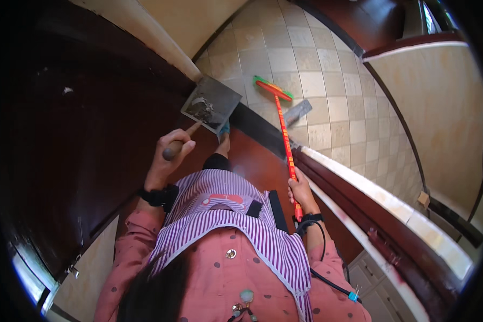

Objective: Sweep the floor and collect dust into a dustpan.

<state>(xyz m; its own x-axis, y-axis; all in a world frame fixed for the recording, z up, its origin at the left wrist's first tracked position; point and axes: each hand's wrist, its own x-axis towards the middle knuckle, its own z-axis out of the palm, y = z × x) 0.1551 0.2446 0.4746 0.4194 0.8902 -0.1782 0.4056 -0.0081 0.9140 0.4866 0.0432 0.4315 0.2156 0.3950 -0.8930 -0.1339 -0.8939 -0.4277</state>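
In my left hand (pixel 174 147) is the wooden handle of a flat metal dustpan (pixel 221 98). Dark debris and pale scraps lie on the pan. My right hand (pixel 302 189) grips the red patterned stick of a broom (pixel 282 116). The broom's orange head with green bristles (pixel 274 89) is over the tiled floor, beyond the dark doorway threshold (pixel 257 131). Right beside the stick lies a flat grey rectangular piece (pixel 299 112), whose kind I cannot tell.
A dark wooden door (pixel 84 100) stands open on the left. The beige tiled floor (pixel 318 80) stretches ahead, bounded by black skirting. A door frame (pixel 346 181) runs along my right, and a small wooden block (pixel 423 199) sits by the far wall.
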